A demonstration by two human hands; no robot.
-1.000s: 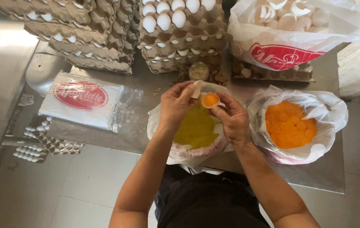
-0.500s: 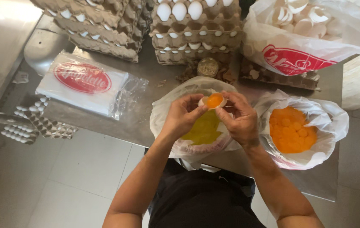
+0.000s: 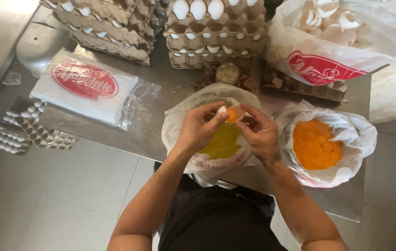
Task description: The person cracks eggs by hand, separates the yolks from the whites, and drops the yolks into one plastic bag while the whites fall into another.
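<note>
Both my hands meet over a plastic-lined container (image 3: 179, 125) that holds yellowish egg liquid (image 3: 223, 142). My left hand (image 3: 198, 128) pinches one piece of a cracked eggshell. My right hand (image 3: 260, 135) holds the other shell half (image 3: 234, 113), which cradles an orange yolk. To the right, a second bag-lined container (image 3: 360, 135) is full of separated orange yolks (image 3: 316, 144).
Stacked cardboard trays of white eggs (image 3: 216, 28) and more trays (image 3: 100, 23) stand at the back of the metal table (image 3: 147, 130). A plastic bag of empty shells (image 3: 337, 42) sits back right. A pack of folded bags (image 3: 84, 90) lies left. Egg trays (image 3: 26, 130) rest on the floor.
The view has shifted slightly, so the table sits higher and more to the right. My hands stay together over the container, the yolk still in the shell.
</note>
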